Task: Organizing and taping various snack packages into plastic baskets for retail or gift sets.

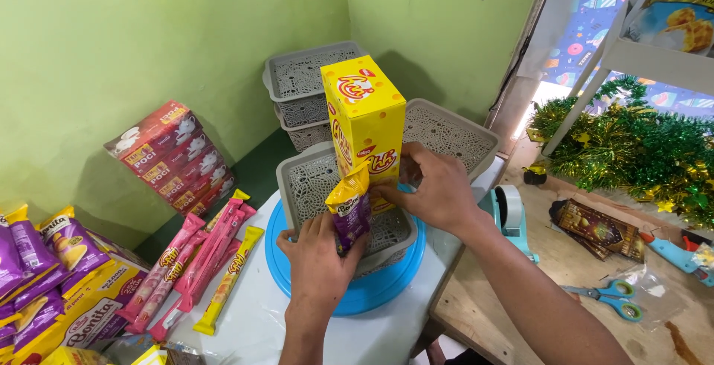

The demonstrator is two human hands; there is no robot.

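Head view, items on bench [312, 328]: grey lattice basket [309, 179] on blue round tray [372, 291]. Left hand [318, 257], fingers pinching small purple-yellow snack packet [349, 209] inside basket. Right hand [435, 186], fingers wrapped on upright yellow box [366, 116], also in basket. Pink and yellow stick packets [204, 261] nearby, left.

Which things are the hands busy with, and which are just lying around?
In use: left hand holding purple snack packet; right hand steadying yellow box; grey basket; blue round tray.

Lying about: scissors, tape dispenser, tinsel, pink snack sticks.
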